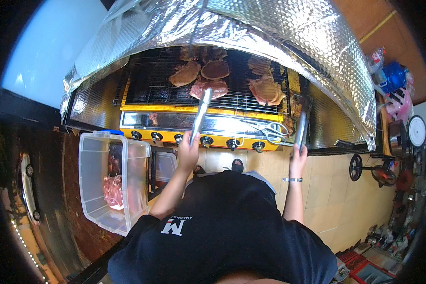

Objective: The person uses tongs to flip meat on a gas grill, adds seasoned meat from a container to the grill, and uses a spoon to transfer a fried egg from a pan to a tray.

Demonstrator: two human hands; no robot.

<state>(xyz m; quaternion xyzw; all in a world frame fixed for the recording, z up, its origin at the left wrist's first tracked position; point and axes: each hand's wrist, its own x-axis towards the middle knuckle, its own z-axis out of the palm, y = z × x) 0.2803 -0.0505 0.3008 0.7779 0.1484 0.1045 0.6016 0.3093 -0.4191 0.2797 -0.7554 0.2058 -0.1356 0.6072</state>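
Observation:
My left hand [188, 150] is closed round silver metal tongs [201, 113]. The tongs' tips reach over the grill and meet a pinkish slice of meat [215, 90] on the rack. Behind that piece lie a browned slice [184, 74] and a darker browned one [215, 70]. My right hand [298, 156] grips a long, narrow metal utensil [304, 125] pointing away from me at the grill's right end; its exact kind is unclear. More cooked slices [266, 91] sit on the rack's right half. Scissors [272, 132] with pale handles rest along the grill's front.
Yellow gas grill [175, 134] has several black knobs along its front. Silver foil hood [251, 23] arches over its back and sides. A clear plastic bin [91, 189] holding raw meat [113, 190] stands at the left. A small fan [383, 174] is at the right.

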